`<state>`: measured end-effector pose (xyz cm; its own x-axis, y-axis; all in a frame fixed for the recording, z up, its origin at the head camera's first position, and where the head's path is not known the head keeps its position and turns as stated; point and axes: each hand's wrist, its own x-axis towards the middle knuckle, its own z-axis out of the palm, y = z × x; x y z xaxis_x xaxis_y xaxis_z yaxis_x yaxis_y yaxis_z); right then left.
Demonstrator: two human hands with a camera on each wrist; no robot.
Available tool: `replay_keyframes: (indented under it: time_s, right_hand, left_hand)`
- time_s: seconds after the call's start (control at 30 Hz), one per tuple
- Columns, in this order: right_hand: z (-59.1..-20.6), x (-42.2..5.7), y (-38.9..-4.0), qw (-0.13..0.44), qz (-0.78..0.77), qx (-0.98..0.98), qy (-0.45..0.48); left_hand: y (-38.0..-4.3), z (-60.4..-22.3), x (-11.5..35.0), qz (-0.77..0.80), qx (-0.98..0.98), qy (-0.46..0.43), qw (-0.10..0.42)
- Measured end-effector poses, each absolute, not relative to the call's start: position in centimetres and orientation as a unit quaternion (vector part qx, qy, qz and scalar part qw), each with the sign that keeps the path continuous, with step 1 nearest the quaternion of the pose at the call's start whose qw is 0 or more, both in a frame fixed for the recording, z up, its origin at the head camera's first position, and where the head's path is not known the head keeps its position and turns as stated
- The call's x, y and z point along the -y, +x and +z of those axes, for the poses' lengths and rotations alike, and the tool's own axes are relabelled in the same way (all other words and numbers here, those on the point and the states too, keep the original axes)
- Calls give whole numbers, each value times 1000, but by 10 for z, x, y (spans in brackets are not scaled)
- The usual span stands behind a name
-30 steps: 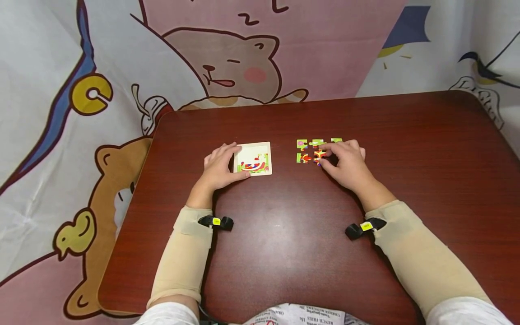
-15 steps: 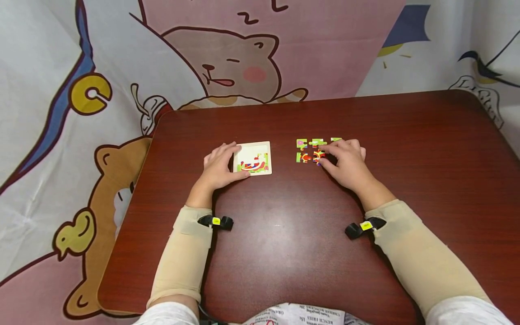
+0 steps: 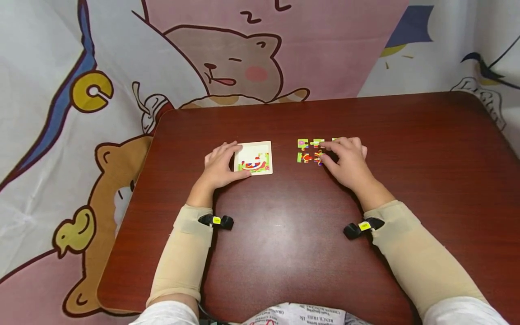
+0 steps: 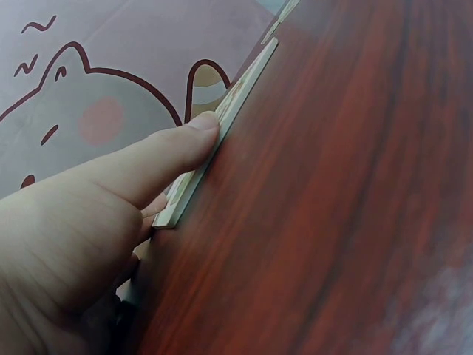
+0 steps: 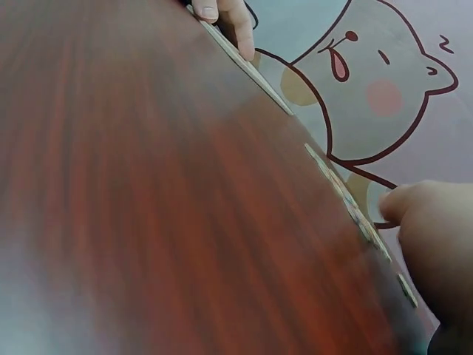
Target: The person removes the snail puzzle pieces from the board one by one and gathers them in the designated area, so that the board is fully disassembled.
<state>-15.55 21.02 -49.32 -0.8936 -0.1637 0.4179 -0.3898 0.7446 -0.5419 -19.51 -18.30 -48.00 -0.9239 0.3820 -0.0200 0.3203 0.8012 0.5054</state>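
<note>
At the left a small wooden puzzle tray (image 3: 248, 152) lies on the table, colourful pieces filling its lower part and pale wood bare above. My left hand (image 3: 219, 166) grips its left side, thumb over the near edge and fingers at the far edge; the left wrist view shows the thumb on the tray's edge (image 4: 247, 83). Several loose jigsaw pieces (image 3: 303, 157) lie in two rows to the right. Over their right end hovers my right hand (image 3: 348, 161), thumb and forefinger apart, partly hiding some. In the right wrist view its thumb (image 5: 403, 203) stands above the pieces (image 5: 341, 191).
The reddish-brown table (image 3: 280, 262) extends around both hands. Behind it hangs a cartoon-printed cloth (image 3: 325, 45). Black wrist cameras (image 3: 217, 221) sit on both forearms. Printed fabric (image 3: 300, 313) shows at the table's near edge.
My right hand has shifted very slightly, its thumb covering more of the lower right piece. The left hand and the tray stay in place.
</note>
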Motion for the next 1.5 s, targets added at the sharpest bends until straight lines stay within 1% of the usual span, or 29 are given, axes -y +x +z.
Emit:
replay_keyframes:
  time_s: [0.13, 0.27, 0.43, 0.67, 0.9, 1.03, 1.5]
  right_hand:
    - [-492, -189, -161, 208, 332, 906, 161]
    - [-491, -159, -165, 213, 334, 900, 182]
    - [-489, -120, -170, 185, 331, 906, 190]
    - [-489, -84, -177, 114, 302, 924, 207]
    - [-489, -72, -181, 50, 243, 947, 203]
    - [-486, -69, -180, 26, 220, 953, 206]
    - [-484, -58, -186, 8, 222, 953, 206]
  left_hand:
    - [-197, -480, 183, 251, -948, 186, 60]
    - [-196, -480, 183, 249, -948, 187, 64]
    - [-196, -482, 181, 248, -948, 189, 65]
    - [-198, -482, 177, 248, -947, 197, 62]
    - [-199, -482, 176, 245, -947, 198, 61]
    - [-198, -481, 178, 244, -948, 195, 61]
    - [-196, -478, 185, 247, -949, 185, 60]
